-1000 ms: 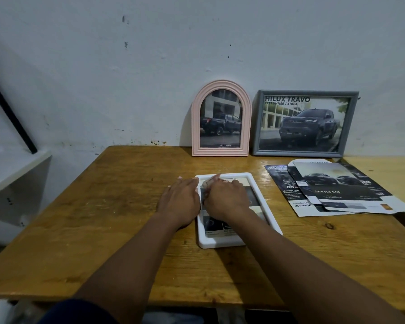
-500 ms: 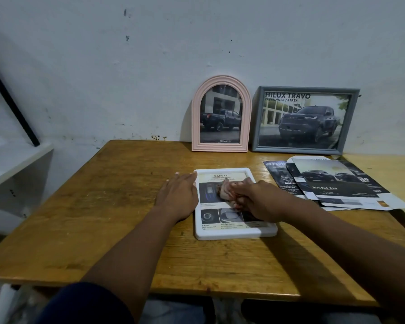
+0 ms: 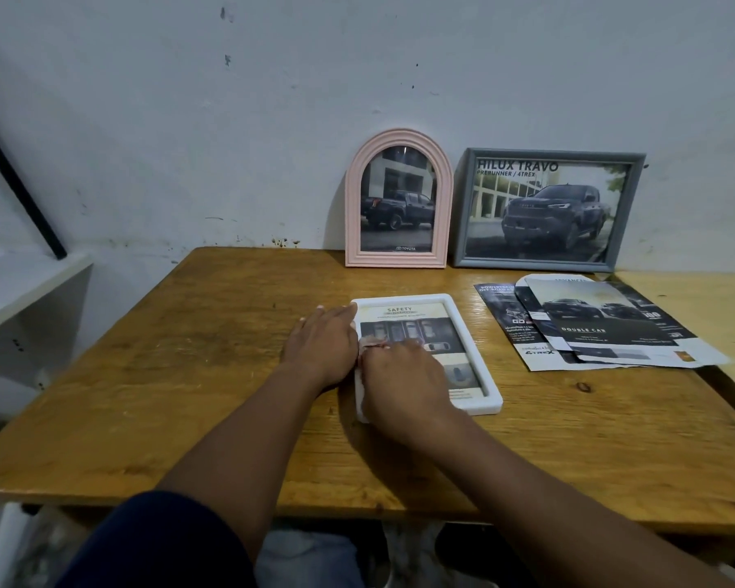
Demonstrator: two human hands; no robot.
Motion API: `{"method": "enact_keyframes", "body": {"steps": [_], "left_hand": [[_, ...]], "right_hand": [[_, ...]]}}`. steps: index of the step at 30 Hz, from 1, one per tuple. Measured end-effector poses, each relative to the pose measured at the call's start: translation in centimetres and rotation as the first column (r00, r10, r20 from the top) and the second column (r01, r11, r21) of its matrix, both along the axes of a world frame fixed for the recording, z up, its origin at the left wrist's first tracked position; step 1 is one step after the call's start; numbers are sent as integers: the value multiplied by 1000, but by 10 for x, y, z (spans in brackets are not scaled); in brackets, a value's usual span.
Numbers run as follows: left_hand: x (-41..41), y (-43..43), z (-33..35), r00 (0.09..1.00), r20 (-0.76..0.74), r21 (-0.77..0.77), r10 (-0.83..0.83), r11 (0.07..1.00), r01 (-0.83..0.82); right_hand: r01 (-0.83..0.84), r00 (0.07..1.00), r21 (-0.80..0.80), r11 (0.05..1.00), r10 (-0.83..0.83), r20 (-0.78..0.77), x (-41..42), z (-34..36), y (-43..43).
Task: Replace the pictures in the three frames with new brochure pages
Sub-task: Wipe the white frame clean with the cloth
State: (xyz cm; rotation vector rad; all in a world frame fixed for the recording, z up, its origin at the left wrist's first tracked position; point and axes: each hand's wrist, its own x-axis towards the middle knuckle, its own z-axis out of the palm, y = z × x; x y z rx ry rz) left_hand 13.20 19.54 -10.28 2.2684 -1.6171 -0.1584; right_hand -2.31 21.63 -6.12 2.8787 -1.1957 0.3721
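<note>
Our right hand (image 3: 404, 375) curls around a small pinkish wad (image 3: 371, 342), possibly a cloth, held on the face of the white frame (image 3: 399, 298). The frame lies flat mid-table and holds a "SAFETY" page. Our left hand (image 3: 321, 343) rests flat, fingers straight, against the frame's left edge. Loose brochure pages (image 3: 603, 328) lie to the right on the table (image 3: 187, 375). A pink arched frame (image 3: 353, 214) and a grey frame (image 3: 531, 263), both showing trucks, stand at the wall.

Pink frame (image 3: 353, 222), grey frame (image 3: 531, 263), white frame (image 3: 404, 299)

Dim, flat light; soft focus, wide-angle edge warping.
</note>
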Motion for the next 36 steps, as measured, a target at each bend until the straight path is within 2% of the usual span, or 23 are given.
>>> {"method": "enact_keyframes", "body": {"steps": [3,5,7,9,12,15,17,20,23,26,29,32,36], "left_hand": [[2,0,-1,1000,12,-3,-11,1000,11],[2,0,-1,1000,14,-1,-13,1000,13],[2,0,-1,1000,8,4,-9,1000,9],[1,1,0,1000,-1,12,-4,1000,4],[-1,0,1,1000,9,21,-1,1000,1],[-3,1,2,1000,17,23,13,1000,-13],[-4,1,2,1000,20,22,18,1000,-18],[-4,0,2,1000,26,22,17,1000,-18],[-5,1,2,999,39,28,26,999,-27],[-4,1,3,999,40,27,17,999,-18],[-3,1,4,999,39,26,2,1000,-3],[-3,1,3,999,35,30,5,1000,-6],[-4,1,2,1000,14,21,12,1000,-12]], "right_hand": [[-90,996,143,986,90,3,-26,1,-17],[-254,966,303,918,255,39,-52,4,-35],[-306,947,412,858,320,38,-76,11,-47],[-242,960,374,895,278,-45,-94,17,-57],[-79,973,142,987,107,-202,-103,17,-47],[25,977,-101,995,-46,-207,-86,7,-8],[95,980,-163,982,-121,-159,-69,4,9],[130,989,-142,981,-139,-57,-44,-1,17],[11,999,-96,995,-6,54,-28,-1,26],[-139,986,63,988,132,103,-38,-2,10],[-323,945,261,910,293,148,-65,0,-14],[-367,930,253,895,360,74,-87,2,-29],[-303,951,101,948,307,-34,-120,-3,-42]]}}
